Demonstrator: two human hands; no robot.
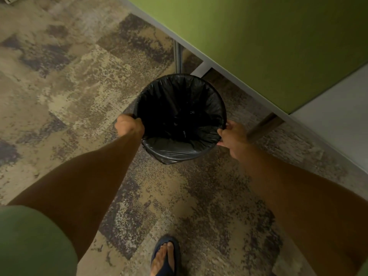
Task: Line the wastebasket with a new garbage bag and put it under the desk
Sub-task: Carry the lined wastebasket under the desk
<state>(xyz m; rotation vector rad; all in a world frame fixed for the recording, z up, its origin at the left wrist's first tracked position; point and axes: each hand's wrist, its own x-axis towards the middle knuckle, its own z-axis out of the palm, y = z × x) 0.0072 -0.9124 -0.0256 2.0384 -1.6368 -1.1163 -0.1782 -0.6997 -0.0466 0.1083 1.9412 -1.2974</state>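
Both hands are clamping the wastebasket [180, 118] at its rim, left grip [129, 125] and right grip [232, 134] on opposite sides, fingers curled tight over the garbage bag [179, 145] that's folded over the edge. Bin's sitting between the grips, upright on the carpet [79, 80]. The table [268, 46] is lying just beyond it, further right, so I'm guessing it's getting pushed forward.

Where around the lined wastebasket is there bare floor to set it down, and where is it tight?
Bare carpet lies open to the left of the wastebasket, and more between it and the sandalled foot. It is crowded on the far right: the desk edge and its metal leg stand close behind the rim. The left hand and right hand grip opposite sides.
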